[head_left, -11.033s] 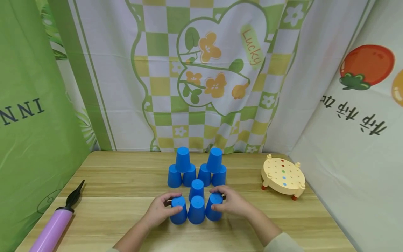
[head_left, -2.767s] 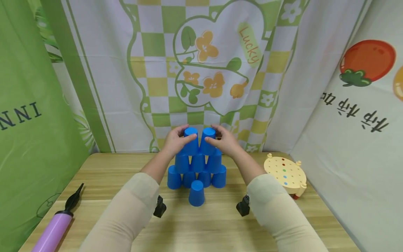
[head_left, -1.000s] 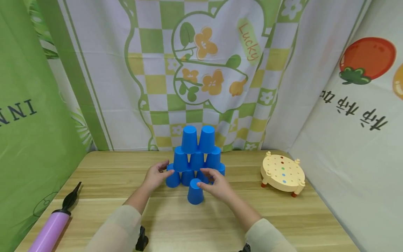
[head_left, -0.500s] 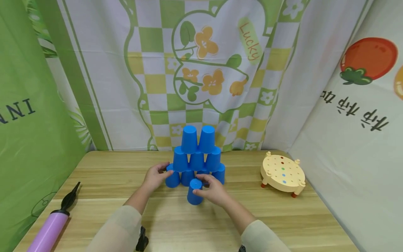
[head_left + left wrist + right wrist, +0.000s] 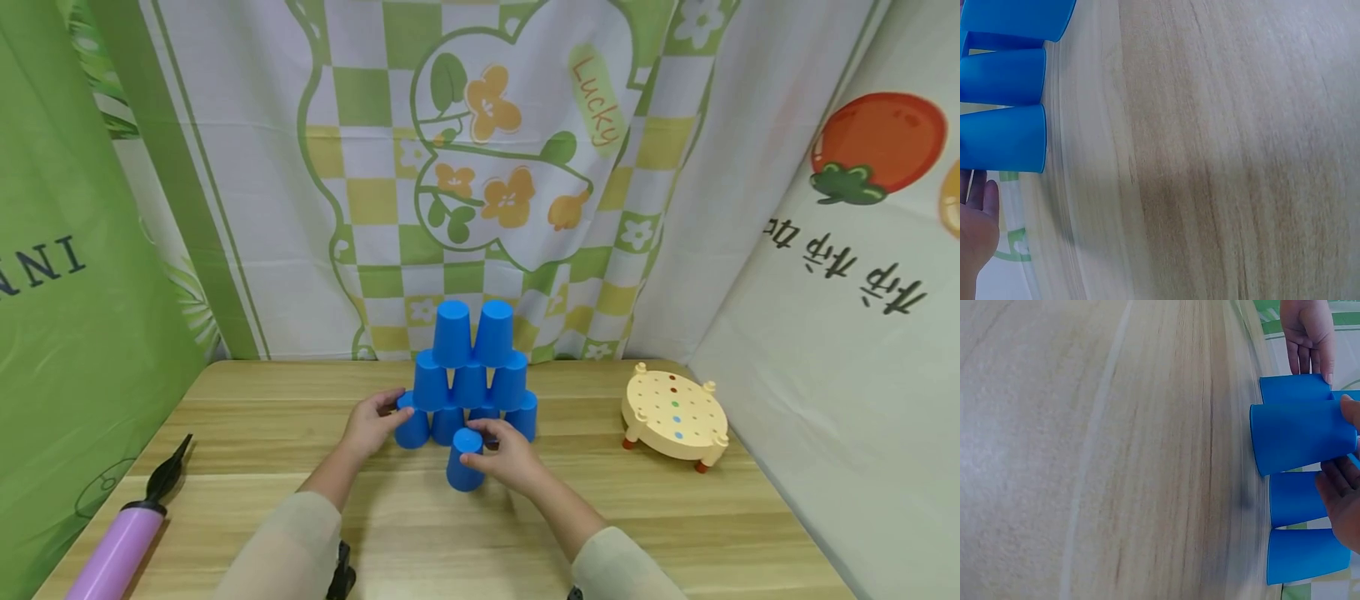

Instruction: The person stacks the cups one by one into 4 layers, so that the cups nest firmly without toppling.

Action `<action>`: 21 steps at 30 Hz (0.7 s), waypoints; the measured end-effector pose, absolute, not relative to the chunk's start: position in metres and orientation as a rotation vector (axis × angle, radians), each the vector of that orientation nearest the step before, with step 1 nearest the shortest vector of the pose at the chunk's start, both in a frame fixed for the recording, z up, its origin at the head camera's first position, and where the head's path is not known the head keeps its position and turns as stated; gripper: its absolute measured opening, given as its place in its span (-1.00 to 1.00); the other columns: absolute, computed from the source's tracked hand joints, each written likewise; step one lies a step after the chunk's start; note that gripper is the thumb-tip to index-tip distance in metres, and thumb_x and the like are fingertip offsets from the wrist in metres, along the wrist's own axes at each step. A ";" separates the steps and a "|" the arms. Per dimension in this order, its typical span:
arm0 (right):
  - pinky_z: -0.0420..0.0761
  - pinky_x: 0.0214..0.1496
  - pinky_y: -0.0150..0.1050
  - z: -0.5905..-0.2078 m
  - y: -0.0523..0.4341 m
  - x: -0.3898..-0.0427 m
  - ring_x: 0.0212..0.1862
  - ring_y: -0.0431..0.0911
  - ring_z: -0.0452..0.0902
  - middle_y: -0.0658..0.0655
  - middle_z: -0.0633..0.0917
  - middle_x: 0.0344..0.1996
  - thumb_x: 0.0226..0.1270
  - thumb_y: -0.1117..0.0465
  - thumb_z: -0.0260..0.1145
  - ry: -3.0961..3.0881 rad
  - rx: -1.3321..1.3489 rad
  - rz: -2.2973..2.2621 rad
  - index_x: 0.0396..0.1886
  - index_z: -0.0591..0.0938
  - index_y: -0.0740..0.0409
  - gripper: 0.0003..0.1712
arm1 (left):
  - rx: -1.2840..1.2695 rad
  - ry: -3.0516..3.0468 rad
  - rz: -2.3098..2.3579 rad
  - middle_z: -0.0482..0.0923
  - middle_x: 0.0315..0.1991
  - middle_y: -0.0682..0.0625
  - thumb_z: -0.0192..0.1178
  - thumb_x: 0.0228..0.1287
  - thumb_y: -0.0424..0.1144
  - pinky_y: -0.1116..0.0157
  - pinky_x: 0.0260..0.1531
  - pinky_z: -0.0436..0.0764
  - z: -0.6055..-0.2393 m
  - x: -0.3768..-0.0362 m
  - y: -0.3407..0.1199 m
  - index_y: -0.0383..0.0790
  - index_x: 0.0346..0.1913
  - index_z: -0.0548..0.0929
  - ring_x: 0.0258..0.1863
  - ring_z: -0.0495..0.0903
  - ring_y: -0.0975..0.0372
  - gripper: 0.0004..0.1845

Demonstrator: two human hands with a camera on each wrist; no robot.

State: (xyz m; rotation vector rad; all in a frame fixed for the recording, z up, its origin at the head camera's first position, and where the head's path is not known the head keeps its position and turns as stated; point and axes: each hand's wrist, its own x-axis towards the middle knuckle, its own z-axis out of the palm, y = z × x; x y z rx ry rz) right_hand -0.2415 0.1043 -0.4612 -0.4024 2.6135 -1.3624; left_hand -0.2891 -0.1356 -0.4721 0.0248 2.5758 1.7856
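Blue cups stand upside down in a pyramid (image 5: 471,385) at the back middle of the wooden table (image 5: 675,517), with rows of several, three and two. In front of it stands one single blue cup (image 5: 460,468). My right hand (image 5: 489,447) grips this cup from the right; the right wrist view shows the cup (image 5: 1297,437) between thumb and fingers (image 5: 1338,500). My left hand (image 5: 375,423) rests with straight fingers against the bottom-left cup (image 5: 414,432) of the pyramid. In the left wrist view, the left hand (image 5: 975,219) lies beside that cup (image 5: 1004,137).
A purple hand pump (image 5: 123,542) with a black nozzle lies at the table's front left. A cream round peg board on short legs (image 5: 673,414) stands at the right. Cloth backdrops close off the back and both sides.
Since the older frames, the pyramid's three-cup and two-cup rows have been stacked. In the last second my right hand closed round the single front cup; the left hand stayed at the bottom-left cup.
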 end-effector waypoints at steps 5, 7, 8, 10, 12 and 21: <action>0.47 0.05 -0.08 -0.457 0.105 -0.240 0.07 -0.04 0.40 0.00 0.44 0.04 -0.05 -0.14 0.28 2.628 -0.413 -1.361 0.08 0.40 -0.01 -0.34 | 0.035 2.567 1.806 0.45 0.05 -0.18 0.20 0.04 -0.10 0.11 0.03 0.44 -0.473 -0.290 -0.135 -0.23 0.08 0.42 0.06 0.42 -0.02 -0.48; 0.47 0.05 -0.08 -0.453 0.106 -0.239 0.06 -0.05 0.41 -0.02 0.45 0.03 -0.06 -0.15 0.29 2.636 -0.419 -1.361 0.07 0.41 -0.03 -0.34 | 0.029 2.562 1.811 0.45 0.05 -0.17 0.20 0.04 -0.11 0.11 0.03 0.43 -0.473 -0.289 -0.135 -0.23 0.08 0.42 0.06 0.41 -0.01 -0.48; 0.48 0.05 -0.09 -0.451 0.107 -0.238 0.05 -0.05 0.41 -0.02 0.45 0.03 -0.07 -0.15 0.29 2.640 -0.423 -1.360 0.07 0.42 -0.03 -0.34 | 0.034 2.562 1.809 0.45 0.05 -0.17 0.20 0.04 -0.11 0.11 0.04 0.43 -0.473 -0.289 -0.135 -0.23 0.08 0.42 0.06 0.41 -0.01 -0.48; 0.48 0.05 -0.10 -0.446 0.109 -0.237 0.04 -0.06 0.41 -0.02 0.45 0.02 -0.07 -0.15 0.30 2.636 -0.429 -1.372 0.06 0.42 -0.05 -0.36 | 0.040 2.567 1.805 0.45 0.05 -0.18 0.19 0.04 -0.11 0.10 0.03 0.43 -0.474 -0.289 -0.135 -0.23 0.09 0.42 0.05 0.42 -0.01 -0.48; 0.47 0.05 -0.09 -0.440 0.111 -0.237 0.04 -0.06 0.41 -0.01 0.45 0.02 -0.07 -0.13 0.30 2.630 -0.443 -1.393 0.05 0.43 -0.05 -0.37 | 0.030 2.567 1.808 0.45 0.05 -0.17 0.20 0.04 -0.10 0.11 0.03 0.44 -0.474 -0.289 -0.135 -0.22 0.08 0.42 0.05 0.43 0.01 -0.48; 0.51 0.00 -0.13 -0.401 0.123 -0.236 0.00 -0.06 0.44 0.03 0.50 -0.03 -0.07 -0.11 0.31 2.605 -0.527 -1.446 0.03 0.44 -0.06 -0.39 | 0.059 2.581 1.819 0.45 0.05 -0.19 0.20 0.04 -0.10 0.10 0.02 0.44 -0.476 -0.289 -0.136 -0.25 0.10 0.41 0.04 0.43 0.00 -0.46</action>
